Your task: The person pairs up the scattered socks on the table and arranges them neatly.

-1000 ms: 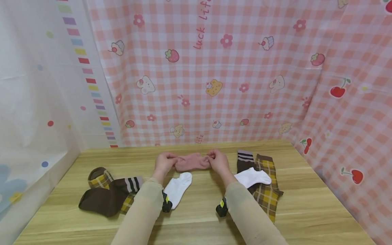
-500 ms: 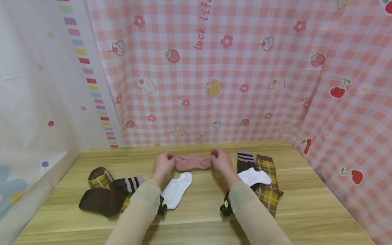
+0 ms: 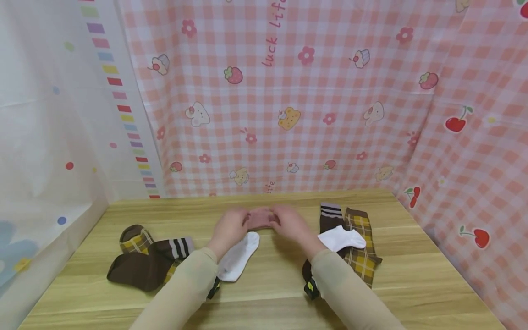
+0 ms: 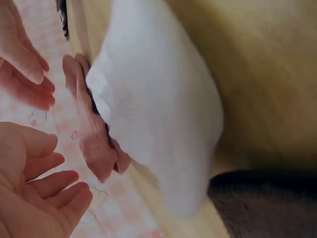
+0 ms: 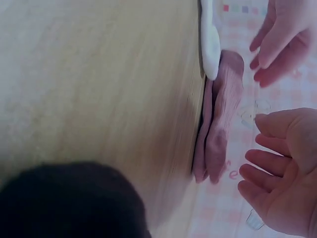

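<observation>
Two beige sleeves [image 3: 183,286] over the wooden worktop [image 3: 272,286], white sock [image 3: 239,259] beside the left wrist, left hand [image 3: 229,229] and right hand [image 3: 294,225] both loosely spread, fingers apart from the pink sock bundle [image 3: 260,218], bundle lying between them in head view, checked curtain [image 3: 264,96] behind.
</observation>
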Demonstrator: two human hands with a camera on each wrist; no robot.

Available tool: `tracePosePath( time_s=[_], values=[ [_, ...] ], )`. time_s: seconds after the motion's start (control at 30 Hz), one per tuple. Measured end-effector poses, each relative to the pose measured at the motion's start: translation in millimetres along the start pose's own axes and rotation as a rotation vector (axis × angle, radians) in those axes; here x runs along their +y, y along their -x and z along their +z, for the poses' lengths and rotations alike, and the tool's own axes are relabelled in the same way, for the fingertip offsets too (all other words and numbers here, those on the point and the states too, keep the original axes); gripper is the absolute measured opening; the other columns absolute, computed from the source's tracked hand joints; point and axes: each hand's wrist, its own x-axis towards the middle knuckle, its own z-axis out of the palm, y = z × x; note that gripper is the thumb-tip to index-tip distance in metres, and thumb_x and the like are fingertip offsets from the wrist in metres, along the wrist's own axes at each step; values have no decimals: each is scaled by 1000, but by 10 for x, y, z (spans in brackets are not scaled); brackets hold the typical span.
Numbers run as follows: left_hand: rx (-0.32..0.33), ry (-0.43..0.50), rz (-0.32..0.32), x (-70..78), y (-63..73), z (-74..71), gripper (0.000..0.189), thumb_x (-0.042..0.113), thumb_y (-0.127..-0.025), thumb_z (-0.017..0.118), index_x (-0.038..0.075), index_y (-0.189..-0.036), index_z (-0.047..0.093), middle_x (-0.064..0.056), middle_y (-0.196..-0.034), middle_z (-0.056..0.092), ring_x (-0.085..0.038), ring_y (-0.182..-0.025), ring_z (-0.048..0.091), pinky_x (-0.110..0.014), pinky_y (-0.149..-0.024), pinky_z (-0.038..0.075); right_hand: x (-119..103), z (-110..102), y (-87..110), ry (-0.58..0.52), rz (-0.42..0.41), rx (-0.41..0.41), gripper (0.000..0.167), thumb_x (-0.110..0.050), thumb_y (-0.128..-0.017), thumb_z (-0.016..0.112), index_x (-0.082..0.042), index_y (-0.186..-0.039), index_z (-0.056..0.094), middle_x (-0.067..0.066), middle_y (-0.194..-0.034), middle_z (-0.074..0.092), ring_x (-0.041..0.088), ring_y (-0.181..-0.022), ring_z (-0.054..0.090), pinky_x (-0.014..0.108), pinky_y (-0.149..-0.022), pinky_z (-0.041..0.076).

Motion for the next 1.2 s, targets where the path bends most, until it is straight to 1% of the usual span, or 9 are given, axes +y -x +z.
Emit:
tracePosePath(
  time_s=[0.07,0.17,0.23,0.33,0.53,0.73,0.8,1.07,1.2],
  values=[
    [-9,-41,51,19,15,17,11,6,-89,68,2,-99,69,-14,-99,68,-32,-93,65,-45,-85,53,-29,15,14,28,-38,-2,37,-9,-93,68,5,-126,61,20,-118,65,38,-114,59,49,-102,44],
    [-25,-86,127,49,46,26,16,6,-90,67,0,-104,68,-21,-111,65,-37,-105,63,-48,-93,50,-66,37,34,63,-71,-16,37,-9,-93,68,4,-127,61,20,-124,63,38,-117,58,48,-103,43],
    [-38,-107,166,63,65,35,20,6,-90,67,-2,-108,67,-24,-121,62,-40,-114,59,-49,-100,46,-85,54,47,79,-78,-39,39,-8,-91,69,2,-128,61,20,-132,59,38,-121,56,48,-105,41],
    [-76,-141,186,79,92,52,24,6,-89,69,-4,-110,66,-24,-126,59,-39,-122,53,-48,-105,42,-109,72,69,102,-78,-86,40,-6,-91,68,2,-129,60,22,-138,54,39,-126,51,48,-108,38],
    [-194,-238,138,92,127,111,38,13,-92,68,-4,-125,63,-25,-140,50,-40,-133,43,-47,-108,38,-128,115,93,166,-72,-164,37,-5,-90,65,5,-125,60,23,-139,52,39,-132,44,47,-111,33],
    [-284,-213,53,110,132,132,41,14,-94,66,-4,-131,60,-25,-148,43,-40,-139,36,-49,-107,39,-114,186,90,195,-44,-216,45,-12,-91,66,5,-132,57,22,-143,48,39,-135,39,47,-113,31],
    [-306,-206,41,110,126,134,42,14,-95,65,-4,-132,59,-26,-148,41,-40,-140,35,-49,-108,38,-108,203,87,194,-23,-236,48,-14,-92,66,4,-135,55,21,-145,45,39,-137,37,46,-114,29],
    [-335,-212,51,42,53,203,39,13,-98,58,-5,-133,58,-27,-147,42,-40,-139,36,-49,-111,34,-86,224,55,180,22,-270,45,-14,-93,65,4,-134,56,22,-149,42,38,-139,34,47,-114,28],
    [-327,-213,73,10,-3,228,36,11,-97,59,-5,-130,60,-28,-145,44,-40,-137,39,-49,-111,34,-67,230,25,174,9,-255,42,-11,-94,62,6,-132,56,23,-148,43,40,-138,36,47,-114,28]
  ],
)
